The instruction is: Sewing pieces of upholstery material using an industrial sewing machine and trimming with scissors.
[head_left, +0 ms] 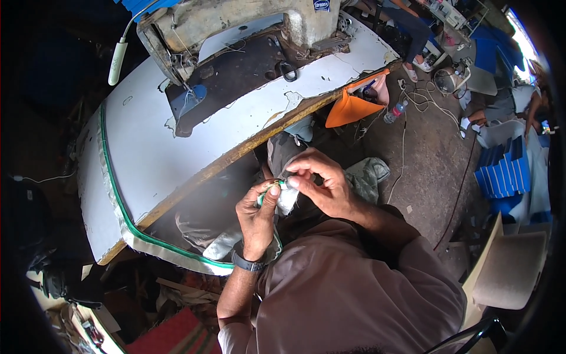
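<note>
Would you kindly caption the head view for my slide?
Two hands handle a green-trimmed pale strip beside a worn sewing machine.

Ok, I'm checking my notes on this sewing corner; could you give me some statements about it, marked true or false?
1. The left hand pinches green-edged fabric. True.
2. The wristwatch is on the right wrist. False: the wristwatch is on the left.
3. An orange pouch is at the sewing table's edge. True.
4. The plastic bottle is on the table. False: the bottle is on the floor.
</note>
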Demonstrator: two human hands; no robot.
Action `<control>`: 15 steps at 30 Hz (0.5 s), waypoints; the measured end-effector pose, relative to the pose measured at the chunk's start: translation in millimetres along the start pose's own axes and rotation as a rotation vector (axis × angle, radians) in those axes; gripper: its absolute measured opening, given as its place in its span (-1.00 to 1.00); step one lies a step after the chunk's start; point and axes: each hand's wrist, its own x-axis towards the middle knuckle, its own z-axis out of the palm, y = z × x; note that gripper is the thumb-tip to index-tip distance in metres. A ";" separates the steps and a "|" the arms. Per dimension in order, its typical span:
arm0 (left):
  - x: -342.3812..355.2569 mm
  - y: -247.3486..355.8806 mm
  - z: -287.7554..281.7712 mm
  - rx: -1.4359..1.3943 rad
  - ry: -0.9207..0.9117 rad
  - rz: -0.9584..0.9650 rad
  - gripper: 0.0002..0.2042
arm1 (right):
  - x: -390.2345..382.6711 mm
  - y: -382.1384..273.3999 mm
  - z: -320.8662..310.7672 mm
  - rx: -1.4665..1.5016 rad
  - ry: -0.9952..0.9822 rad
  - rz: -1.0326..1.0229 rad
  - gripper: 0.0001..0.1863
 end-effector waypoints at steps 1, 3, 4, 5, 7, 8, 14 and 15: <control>-0.4 0.5 0.7 0.044 -0.014 0.026 -0.78 | 2.1 -4.3 1.8 -0.023 -0.017 -0.018 -0.82; -1.9 4.1 3.1 0.114 -0.030 0.075 -0.77 | 1.1 4.3 11.2 -0.024 0.002 -0.083 -0.81; -1.7 5.0 2.9 0.114 -0.028 0.074 -0.77 | -1.0 12.1 14.9 -0.018 0.030 -0.114 -0.83; -1.3 5.8 2.3 0.137 -0.033 0.069 -0.77 | -3.1 16.5 16.7 -0.013 0.059 -0.145 -0.85; 1.1 7.6 1.5 0.159 -0.033 0.066 -0.76 | -1.4 17.0 13.9 -0.019 0.041 -0.134 -0.88; 1.7 8.8 1.7 0.159 -0.037 0.082 -0.75 | -1.2 18.9 13.3 0.045 0.021 -0.072 -0.87; 2.5 7.6 4.4 0.184 0.001 0.097 -0.76 | 3.3 23.0 13.0 -0.105 -0.018 -0.200 -0.88; 2.4 6.4 3.8 0.208 0.025 0.094 -0.76 | 4.7 21.6 12.1 -0.103 -0.020 -0.197 -0.88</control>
